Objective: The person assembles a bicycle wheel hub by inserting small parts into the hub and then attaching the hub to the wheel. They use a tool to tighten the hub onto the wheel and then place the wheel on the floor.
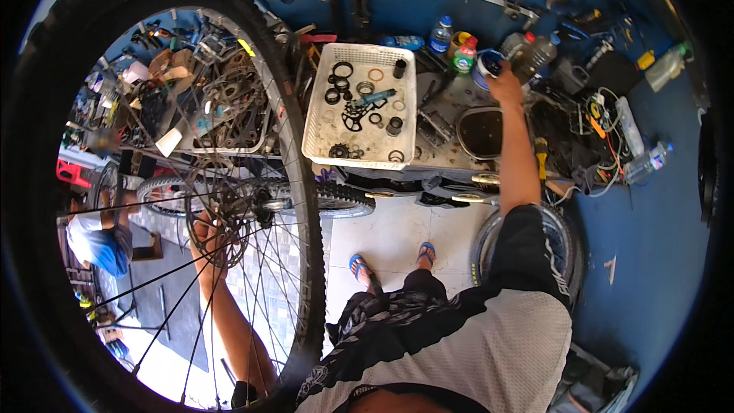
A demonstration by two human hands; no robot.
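A large bicycle wheel (306, 260) with a knobby black tyre stands upright across my left side, close to me. Through its spokes my left hand (205, 231) shows at the hub, closed beside the brake rotor (222, 241), which partly hides the fingers. My right arm stretches to the back of the workbench. There my right hand (505, 86) is closed at the mouth of a blue-and-white tub (480, 76); something dark is at its fingertips, too small to make out. A bottle with a red cap (464, 55) stands left of the tub.
A white plastic basket (312, 118) of small bike parts sits on the workbench. Right of it lies a dark oval tray (480, 154). Cables (608, 118) and bottles crowd the right end. Another wheel (566, 248) leans below; a person in blue shorts (107, 248) is at far left.
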